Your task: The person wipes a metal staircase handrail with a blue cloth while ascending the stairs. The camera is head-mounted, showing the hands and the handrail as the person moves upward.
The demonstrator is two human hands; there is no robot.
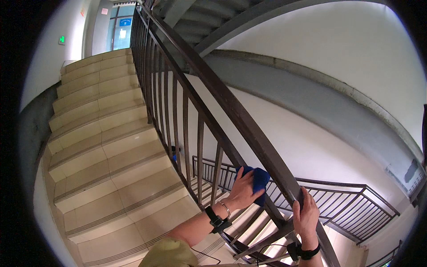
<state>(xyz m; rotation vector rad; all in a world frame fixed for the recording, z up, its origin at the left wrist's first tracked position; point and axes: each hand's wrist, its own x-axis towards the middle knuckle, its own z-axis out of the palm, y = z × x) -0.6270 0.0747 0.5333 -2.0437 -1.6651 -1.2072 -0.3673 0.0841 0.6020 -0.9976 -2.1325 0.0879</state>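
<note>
My left hand (245, 188) is closed around a dark blue cloth (261, 182), which it presses against the lower rail (213, 128) of a brown metal stair railing. Part of the cloth hangs over the rail's right side. To the right, my right hand (306, 212) grips the railing's top handrail (245, 116), thumb on the near side and fingers over the top. A bracelet and a black strapped device (217, 220) are on my left wrist; another black band (303, 251) circles my right wrist.
Tiled steps (126, 180) with grooved edges climb on the left to a landing with a glass door (121, 30). Vertical balusters (185, 123) stand below the rail. Beyond them a lower flight descends beside another railing (347, 203). A thin cable (208, 256) hangs near my left arm.
</note>
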